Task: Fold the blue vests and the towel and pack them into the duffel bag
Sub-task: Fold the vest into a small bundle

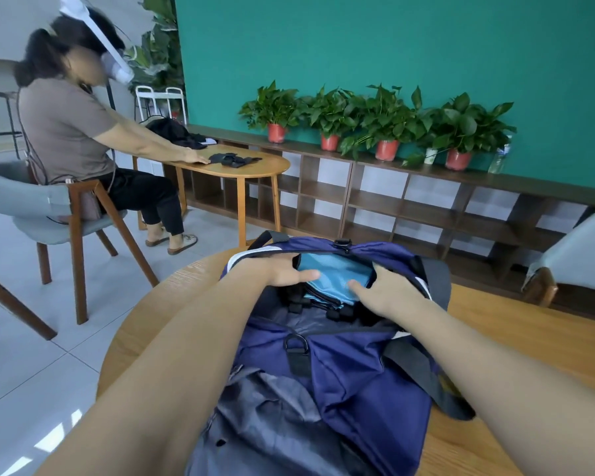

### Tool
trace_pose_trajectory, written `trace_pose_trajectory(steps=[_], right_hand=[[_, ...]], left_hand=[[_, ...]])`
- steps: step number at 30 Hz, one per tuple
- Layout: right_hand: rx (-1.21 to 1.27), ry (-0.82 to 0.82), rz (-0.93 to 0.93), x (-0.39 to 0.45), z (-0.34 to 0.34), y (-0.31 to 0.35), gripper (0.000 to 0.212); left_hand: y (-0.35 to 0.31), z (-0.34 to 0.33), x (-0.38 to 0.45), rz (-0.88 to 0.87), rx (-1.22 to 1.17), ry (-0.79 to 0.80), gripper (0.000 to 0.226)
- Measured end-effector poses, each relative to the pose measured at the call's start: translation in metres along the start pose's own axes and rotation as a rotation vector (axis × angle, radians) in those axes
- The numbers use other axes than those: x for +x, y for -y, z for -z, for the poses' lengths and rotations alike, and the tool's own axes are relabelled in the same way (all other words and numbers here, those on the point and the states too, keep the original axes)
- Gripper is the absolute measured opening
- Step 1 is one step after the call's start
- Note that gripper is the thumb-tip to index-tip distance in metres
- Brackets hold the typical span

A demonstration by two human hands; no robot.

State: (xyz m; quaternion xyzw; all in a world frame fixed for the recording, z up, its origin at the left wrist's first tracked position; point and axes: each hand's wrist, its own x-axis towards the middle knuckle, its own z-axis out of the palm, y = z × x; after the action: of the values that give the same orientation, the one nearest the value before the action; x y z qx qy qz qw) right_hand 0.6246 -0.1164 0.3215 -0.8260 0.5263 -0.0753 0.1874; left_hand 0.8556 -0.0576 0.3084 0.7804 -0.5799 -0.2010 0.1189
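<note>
Head view looks down on a navy duffel bag (pixel 351 369) lying unzipped on a round wooden table (pixel 516 341). Folded light-blue vests (pixel 337 276) sit inside its opening. Both hands reach in: the left hand (pixel 282 269) grips the stack's left edge, thumb on top; the right hand (pixel 389 290) grips the right edge likewise. Beyond, 1 seated person (pixel 79 139) works at another table.

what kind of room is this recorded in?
Probably an office lounge or a staged data-collection room, not a home: potted plants line a long low cubby shelf under a teal wall, and a second person with a head rig works at another wooden table.
</note>
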Motion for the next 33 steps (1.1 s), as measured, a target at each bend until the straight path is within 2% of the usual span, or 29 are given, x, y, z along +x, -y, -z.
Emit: trace_pose_trajectory(steps=[4, 7, 10, 13, 15, 18, 19, 22, 24, 27, 30, 33], right_hand=[[-0.099, 0.08, -0.017, -0.005, 0.038, 0.009, 0.069], [-0.183, 0.115, -0.009, -0.018, 0.073, 0.019, 0.068], [-0.207, 0.114, 0.015, -0.031, 0.108, 0.034, 0.061], [-0.169, 0.088, 0.039, -0.039, 0.125, 0.044, 0.061], [-0.142, 0.071, 0.068, -0.042, 0.117, 0.044, 0.071], [-0.061, 0.155, 0.09, -0.047, 0.08, 0.038, 0.08], [-0.041, 0.168, 0.101, -0.048, 0.066, 0.034, 0.076], [-0.004, 0.163, 0.128, -0.052, 0.035, 0.025, 0.071], [0.015, 0.161, 0.139, -0.057, 0.028, 0.022, 0.074], [0.081, 0.135, 0.174, -0.067, 0.03, 0.019, 0.068], [0.175, 0.108, 0.233, -0.086, 0.035, 0.009, 0.054], [0.298, 0.028, 0.295, -0.115, 0.04, -0.014, 0.033]], left_hand=[[0.0, 0.03, -0.018, -0.017, 0.009, 0.088, 0.09], [-0.015, 0.062, -0.037, -0.001, 0.102, 0.131, 0.096], [-0.035, 0.097, -0.058, 0.041, 0.211, 0.127, 0.105], [-0.039, 0.11, -0.067, 0.051, 0.189, 0.085, 0.106], [-0.038, 0.101, -0.072, 0.036, 0.167, 0.022, 0.101], [-0.03, 0.06, -0.075, -0.015, 0.089, -0.059, 0.054], [-0.026, 0.046, -0.076, -0.043, 0.07, -0.082, 0.048], [-0.007, 0.014, -0.075, -0.043, -0.026, -0.122, 0.057], [0.004, 0.004, -0.074, -0.027, -0.052, -0.131, 0.056], [-0.005, -0.002, -0.09, -0.011, -0.089, -0.175, 0.054], [-0.018, -0.009, -0.103, 0.034, -0.067, -0.179, 0.061], [-0.039, -0.023, -0.121, 0.02, -0.068, -0.186, 0.052]])
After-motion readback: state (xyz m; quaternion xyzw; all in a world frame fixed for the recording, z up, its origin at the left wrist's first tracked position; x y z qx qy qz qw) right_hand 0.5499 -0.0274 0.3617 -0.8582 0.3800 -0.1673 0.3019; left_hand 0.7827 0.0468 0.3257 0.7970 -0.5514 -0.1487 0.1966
